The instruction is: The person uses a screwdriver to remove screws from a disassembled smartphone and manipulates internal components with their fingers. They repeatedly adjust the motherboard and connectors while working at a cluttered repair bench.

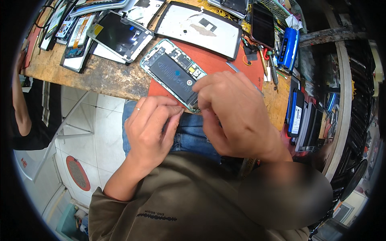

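Note:
An opened phone [171, 74] with a pale green rim lies tilted on a red-orange mat at the table's front edge. Its black battery [169, 76] and circuit board show. By the phone's near corner, my left hand [150, 124] has thumb and fingertips pressed together; what they pinch, if anything, is too small to make out. My right hand [237, 112] curls over the phone's near right end, index finger bent at the battery's edge. Its thumb tip and anything it grips are hidden. A thin metal tool [232, 66] passes behind my right hand on the mat.
A black-rimmed tray [165, 30] stands beyond the phone. Loose screens [120, 36] and opened phones crowd the left. A dark phone [263, 25], a blue cylinder [288, 48] and screwdrivers [274, 74] lie at right. Another person's arm [20, 100] shows at far left.

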{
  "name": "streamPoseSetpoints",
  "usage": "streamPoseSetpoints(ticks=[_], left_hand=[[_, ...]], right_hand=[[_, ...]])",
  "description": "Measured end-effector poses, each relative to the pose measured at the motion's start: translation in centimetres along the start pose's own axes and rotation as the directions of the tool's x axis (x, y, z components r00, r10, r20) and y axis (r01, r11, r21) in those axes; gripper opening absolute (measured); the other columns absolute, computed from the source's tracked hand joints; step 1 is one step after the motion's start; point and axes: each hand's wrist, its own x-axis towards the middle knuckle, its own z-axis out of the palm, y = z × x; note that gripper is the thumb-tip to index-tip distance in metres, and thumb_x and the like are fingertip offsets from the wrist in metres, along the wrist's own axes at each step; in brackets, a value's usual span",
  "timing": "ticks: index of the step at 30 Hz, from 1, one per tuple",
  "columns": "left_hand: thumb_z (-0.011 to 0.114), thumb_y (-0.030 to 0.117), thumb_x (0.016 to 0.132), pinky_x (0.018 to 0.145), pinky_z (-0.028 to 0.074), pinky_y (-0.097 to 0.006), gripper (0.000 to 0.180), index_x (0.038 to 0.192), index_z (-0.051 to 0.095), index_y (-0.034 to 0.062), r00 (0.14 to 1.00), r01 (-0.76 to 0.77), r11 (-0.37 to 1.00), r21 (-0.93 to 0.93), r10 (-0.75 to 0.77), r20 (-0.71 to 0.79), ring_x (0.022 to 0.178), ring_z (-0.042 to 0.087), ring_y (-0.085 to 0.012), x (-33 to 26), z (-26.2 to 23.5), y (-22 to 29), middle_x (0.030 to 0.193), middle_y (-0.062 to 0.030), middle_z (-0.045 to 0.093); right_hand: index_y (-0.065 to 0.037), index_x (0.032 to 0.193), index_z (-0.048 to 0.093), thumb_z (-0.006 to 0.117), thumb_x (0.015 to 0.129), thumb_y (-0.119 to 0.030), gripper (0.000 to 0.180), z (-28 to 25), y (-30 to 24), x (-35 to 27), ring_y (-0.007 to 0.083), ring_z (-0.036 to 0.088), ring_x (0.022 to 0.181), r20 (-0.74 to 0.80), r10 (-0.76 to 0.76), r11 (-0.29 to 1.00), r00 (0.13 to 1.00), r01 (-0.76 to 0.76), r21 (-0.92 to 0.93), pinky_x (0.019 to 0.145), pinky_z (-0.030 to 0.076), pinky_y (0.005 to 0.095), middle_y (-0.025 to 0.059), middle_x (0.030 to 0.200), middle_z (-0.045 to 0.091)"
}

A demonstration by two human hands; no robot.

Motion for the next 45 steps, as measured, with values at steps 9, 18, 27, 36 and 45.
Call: streamPoseSetpoints(ticks=[9, 18, 27, 36, 45], left_hand=[[0.089, -0.002, 0.079, 0.072, 0.056, -0.037, 0.023, 0.100, 0.083, 0.0053, 1.000, -0.014, 1.000, -0.016, 0.014, -0.006, 0.087, 0.072, -0.0259, 0.6, 0.3, -0.1, 0.102, -0.0064, 0.078], [0.089, -0.006, 0.079, 0.072, 0.055, -0.039, 0.023, 0.098, 0.080, 0.0030, 0.999, 0.036, 0.996, -0.084, -0.037, -0.008, 0.087, 0.070, -0.0285, 0.9, 0.7, 0.1, 0.099, -0.0096, 0.076], [0.088, -0.007, 0.082, 0.075, 0.053, -0.039, 0.020, 0.096, 0.077, 0.0019, 0.996, 0.038, 0.999, -0.030, -0.041, -0.078, 0.086, 0.068, -0.0294, 1.4, -0.1, -1.1, 0.098, -0.0118, 0.075], [0.086, 0.000, 0.086, 0.087, 0.047, -0.040, 0.016, 0.100, 0.079, 0.0041, 0.997, 0.006, 0.995, 0.104, 0.002, -0.076, 0.095, 0.066, -0.0283, 2.1, -0.9, -1.8, 0.102, -0.0093, 0.077], [0.088, 0.000, 0.083, 0.087, 0.044, -0.040, 0.020, 0.099, 0.078, 0.0064, 0.998, -0.029, 0.992, 0.126, 0.036, -0.058, 0.095, 0.065, -0.0274, 2.0, -0.6, -2.0, 0.102, -0.0073, 0.076]], right_hand=[[-0.003, 0.103, 0.044, 0.064, 0.080, 0.018, 0.037, -0.2, 0.7, -0.6, 0.0289, 0.071, 0.084, -0.063, 0.066, 0.953, 0.996, -0.044, 0.301, 0.072, 0.058, 0.0352, 0.0208, 0.099, 0.067], [-0.006, 0.100, 0.041, 0.071, 0.095, 0.016, 0.037, -0.3, 1.9, -0.6, 0.0197, 0.068, 0.077, -0.134, 0.147, 0.962, 0.980, -0.110, 0.251, 0.070, 0.055, 0.0298, 0.0146, 0.092, 0.068], [-0.006, 0.097, 0.044, 0.072, 0.094, 0.016, 0.036, 0.5, 3.1, -0.7, 0.0228, 0.068, 0.072, -0.174, 0.118, 0.978, 0.978, -0.084, 0.194, 0.063, 0.052, 0.0316, 0.0130, 0.086, 0.066], [-0.004, 0.097, 0.048, 0.072, 0.093, 0.018, 0.033, 0.3, 2.9, -0.4, 0.0241, 0.069, 0.072, -0.158, 0.058, 0.990, 0.986, -0.036, 0.137, 0.063, 0.052, 0.0322, 0.0114, 0.084, 0.064], [-0.003, 0.098, 0.051, 0.074, 0.092, 0.018, 0.033, 0.2, 2.6, -0.5, 0.0245, 0.071, 0.075, -0.147, 0.067, 0.990, 0.987, -0.048, 0.129, 0.063, 0.054, 0.0333, 0.0102, 0.083, 0.060]])
